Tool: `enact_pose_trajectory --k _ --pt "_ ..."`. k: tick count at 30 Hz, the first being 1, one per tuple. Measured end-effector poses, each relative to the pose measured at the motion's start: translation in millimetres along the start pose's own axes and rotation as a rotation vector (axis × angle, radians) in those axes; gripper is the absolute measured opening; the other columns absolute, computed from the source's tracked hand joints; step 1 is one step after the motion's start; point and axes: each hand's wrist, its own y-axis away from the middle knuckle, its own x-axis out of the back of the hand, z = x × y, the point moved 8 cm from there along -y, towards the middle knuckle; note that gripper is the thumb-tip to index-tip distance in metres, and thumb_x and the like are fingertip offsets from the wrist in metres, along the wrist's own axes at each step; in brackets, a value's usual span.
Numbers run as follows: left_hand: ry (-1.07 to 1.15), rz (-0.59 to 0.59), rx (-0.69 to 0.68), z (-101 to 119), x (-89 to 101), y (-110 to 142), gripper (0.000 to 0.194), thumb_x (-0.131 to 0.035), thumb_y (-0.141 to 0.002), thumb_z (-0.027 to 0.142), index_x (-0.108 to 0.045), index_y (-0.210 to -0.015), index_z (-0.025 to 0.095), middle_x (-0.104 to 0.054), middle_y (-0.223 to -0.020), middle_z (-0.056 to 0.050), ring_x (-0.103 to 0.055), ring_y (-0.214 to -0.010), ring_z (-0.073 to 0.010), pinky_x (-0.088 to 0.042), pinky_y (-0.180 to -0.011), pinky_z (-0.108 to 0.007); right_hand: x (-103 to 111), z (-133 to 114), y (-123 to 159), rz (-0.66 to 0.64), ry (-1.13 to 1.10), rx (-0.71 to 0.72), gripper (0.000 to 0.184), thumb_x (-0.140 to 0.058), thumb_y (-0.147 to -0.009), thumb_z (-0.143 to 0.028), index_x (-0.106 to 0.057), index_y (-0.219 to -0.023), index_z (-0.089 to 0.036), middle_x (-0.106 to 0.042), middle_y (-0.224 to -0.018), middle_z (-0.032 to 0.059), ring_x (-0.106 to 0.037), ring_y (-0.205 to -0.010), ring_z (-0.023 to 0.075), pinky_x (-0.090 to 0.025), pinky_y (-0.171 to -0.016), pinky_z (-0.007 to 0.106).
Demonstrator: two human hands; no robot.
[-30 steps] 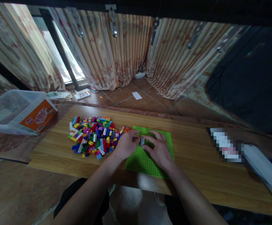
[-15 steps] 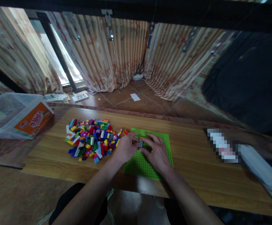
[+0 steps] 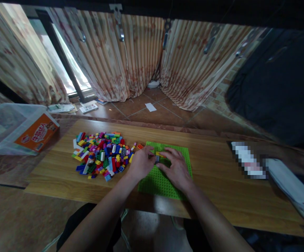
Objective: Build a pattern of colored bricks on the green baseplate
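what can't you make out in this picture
All in the head view:
Grey brick between left hand and right hand: too small to tell whether it is seated on the green baseplate.
Brick pile: lower bricks hidden by upper ones.
Pixelated item: details masked by pixel blocks.
Clear bin: one end cut off by the picture's left edge.

Both arms bare, reaching fwd from bottom edge & angling in twd each other. L arm (image 3: 101, 213) slants up to R; R arm (image 3: 214, 220) slants up to L. L hand (image 3: 143, 163) palm-down, fingers curled, tips close tog. R hand (image 3: 176, 167) also palm-down, fingers bent & spread more, thumb apart from index. Hands nr each other, fingertips facing, small gap btwn. Whether either grips: can't tell.
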Motion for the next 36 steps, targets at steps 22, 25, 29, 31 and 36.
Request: enact_pose_trajectory --k 22,25,29,31,36 --pt "-0.015 0.032 0.096 -5 -1.6 -2 0.023 -0.066 -0.075 0.019 -0.068 -0.097 0.014 -0.074 -0.088 -0.007 -0.067 -0.079 -0.0177 -0.047 -0.065 -0.025 -5 5 -2 0.046 -0.075 -0.032 0.02 -0.075 -0.074 -0.026 -0.074 -0.093 -0.027 -0.064 -0.112 0.0052 -0.056 -0.107 0.0255 -0.041 -0.096 0.046" --pt "-0.014 0.04 0.1 -8 -2.7 -4 0.019 -0.067 -0.073 0.02 -0.068 -0.091 0.015 -0.073 -0.085 -0.006 -0.066 -0.077 -0.0165 -0.047 -0.064 -0.023 -5 6 -2 0.048 -0.097 -0.029 0.019 -0.076 -0.073 -0.026 -0.074 -0.092 -0.028 -0.065 -0.109 0.0046 -0.056 -0.105 0.0251 -0.042 -0.095 0.046" --pt "-0.028 0.046 0.077 -7 -3.0 -5 0.013 -0.067 -0.072 0.02 -0.068 -0.084 0.016 -0.072 -0.081 -0.004 -0.064 -0.075 -0.0155 -0.045 -0.063 -0.023 -7 7 -3 0.04 -0.103 -0.026 0.019 -0.076 -0.072 -0.027 -0.074 -0.091 -0.028 -0.064 -0.108 0.0048 -0.056 -0.105 0.0252 -0.042 -0.093 0.045" --pt "-0.037 0.036 0.073 -6 -2.9 -6 0.011 -0.066 -0.072 0.02 -0.069 -0.081 0.015 -0.072 -0.079 -0.004 -0.064 -0.073 -0.0152 -0.045 -0.062 -0.023 -8 7 -3 0.036 -0.097 -0.028 0.019 -0.077 -0.071 -0.026 -0.074 -0.091 -0.027 -0.064 -0.107 0.0051 -0.055 -0.105 0.0255 -0.042 -0.093 0.045" --pt "-0.009 -0.003 0.062 -6 -2.7 -11 0.009 -0.066 -0.069 0.02 -0.07 -0.075 0.014 -0.07 -0.072 -0.003 -0.062 -0.068 -0.0142 -0.044 -0.06 -0.022 -9 7 -5 0.036 -0.084 -0.033 0.019 -0.077 -0.07 -0.024 -0.073 -0.088 -0.027 -0.063 -0.104 0.0047 -0.055 -0.104 0.0253 -0.043 -0.091 0.044"
